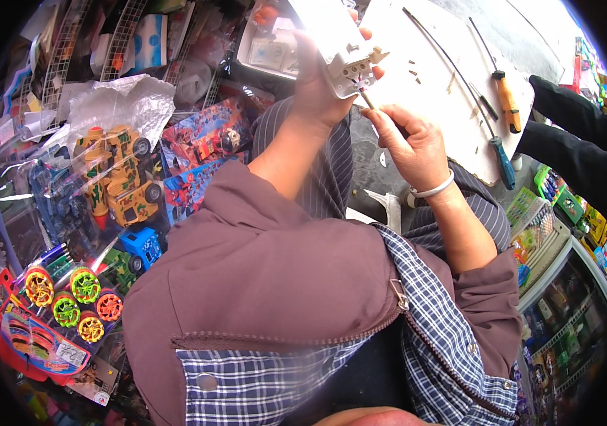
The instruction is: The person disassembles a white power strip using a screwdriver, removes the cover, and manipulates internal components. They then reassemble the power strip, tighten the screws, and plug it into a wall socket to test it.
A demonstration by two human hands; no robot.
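Near the top centre, my left hand is closed round a white plastic device, its fingertips showing along the far side. The device's near end is uncovered, and small metal parts sit inside it. My right hand is just right of it, pinching a thin dark rod-like tool. This tool's tip reaches the device's near end; its handle is mostly hidden by my fingers, so its exact kind does not show. The device is held above my knees, at the left edge of a white tabletop.
On the tabletop lie a screwdriver with an orange-black handle, another with a teal handle and several small screws. Packaged toy vehicles crowd the left side. A person's dark-clothed legs are at right, above a glass-fronted case.
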